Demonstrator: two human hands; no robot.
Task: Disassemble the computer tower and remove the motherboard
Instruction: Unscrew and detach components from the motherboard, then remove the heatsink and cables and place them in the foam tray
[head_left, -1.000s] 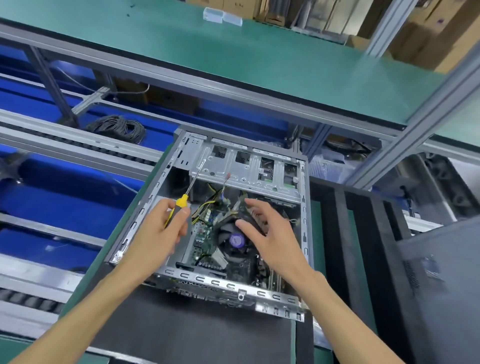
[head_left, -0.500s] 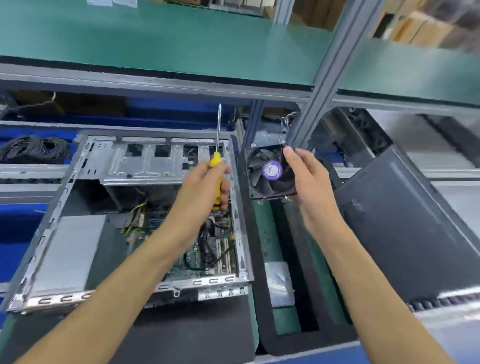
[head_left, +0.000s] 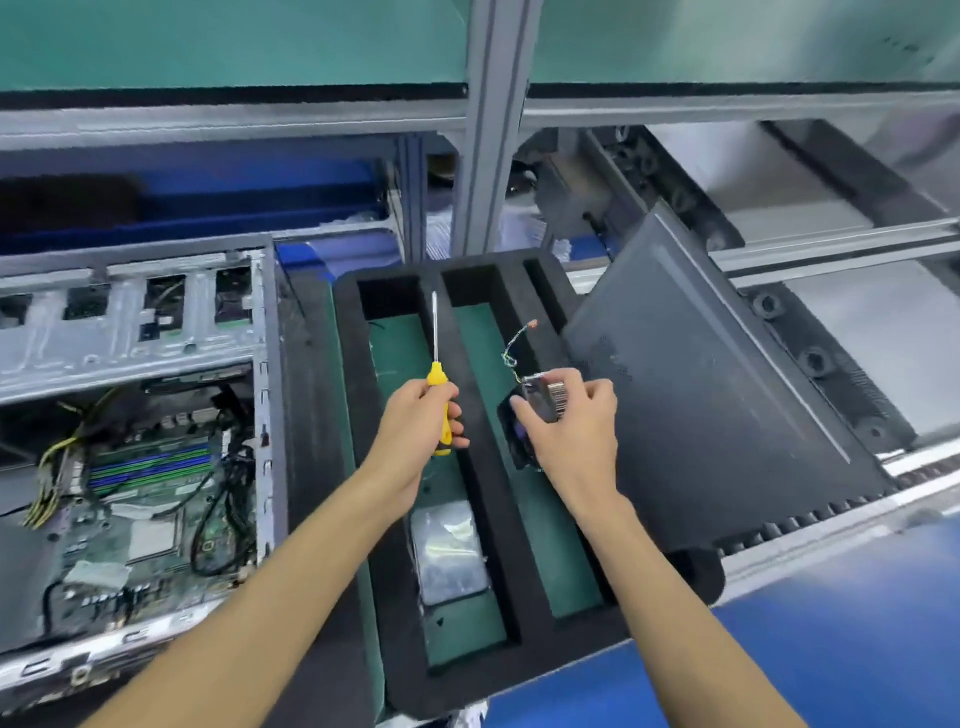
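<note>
The open computer tower (head_left: 260, 415) lies on its side at the left. Its green motherboard (head_left: 145, 514) shows inside, with the bare CPU and several cables. My left hand (head_left: 415, 431) grips a yellow-handled screwdriver (head_left: 435, 364) upright over the black foam tray (head_left: 478, 467). My right hand (head_left: 576, 431) holds the CPU cooler fan (head_left: 540, 405) tilted over the tray's right compartment, its thin wire (head_left: 514, 343) trailing upward. My fingers hide most of the fan.
A silver drive (head_left: 449, 551) lies in the tray's middle compartment. The dark side panel (head_left: 727, 405) leans on the roller conveyor (head_left: 831, 364) at the right. An aluminium post (head_left: 488, 130) rises behind the tray. A blue surface (head_left: 831, 649) runs along the front right.
The view swung right from the tower to the tray. My right hand carried the fan from beside the case down over the right compartment. My left hand moved with the screwdriver over the tray.
</note>
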